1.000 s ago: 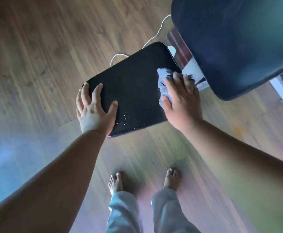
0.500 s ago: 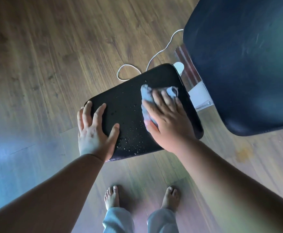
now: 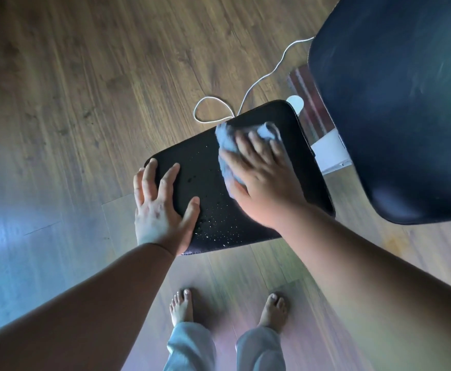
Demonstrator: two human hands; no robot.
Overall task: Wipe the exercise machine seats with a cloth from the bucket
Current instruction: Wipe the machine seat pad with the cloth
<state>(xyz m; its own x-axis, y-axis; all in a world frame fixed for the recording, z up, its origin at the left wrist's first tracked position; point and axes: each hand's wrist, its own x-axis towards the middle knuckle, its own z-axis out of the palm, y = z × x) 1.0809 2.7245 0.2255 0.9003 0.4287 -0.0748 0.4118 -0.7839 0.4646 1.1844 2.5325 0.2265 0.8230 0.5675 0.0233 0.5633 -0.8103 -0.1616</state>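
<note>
A black padded seat (image 3: 208,183) of the exercise machine lies below me, speckled with water drops near its front edge. My right hand (image 3: 262,178) presses a crumpled light-blue cloth (image 3: 225,145) flat against the seat's far right part, fingers spread over it. My left hand (image 3: 160,207) rests on the seat's left front corner with straight, spread fingers. A larger dark backrest pad (image 3: 395,108) rises at the right. No bucket is in view.
A white cable (image 3: 259,81) loops on the wooden floor (image 3: 85,103) behind the seat. The machine's white frame (image 3: 328,153) shows between seat and backrest. My bare feet (image 3: 181,306) stand just in front of the seat.
My right hand has slid the cloth from the seat's right edge leftward toward its middle. The left hand has stayed on the left corner. The view has tilted slightly.
</note>
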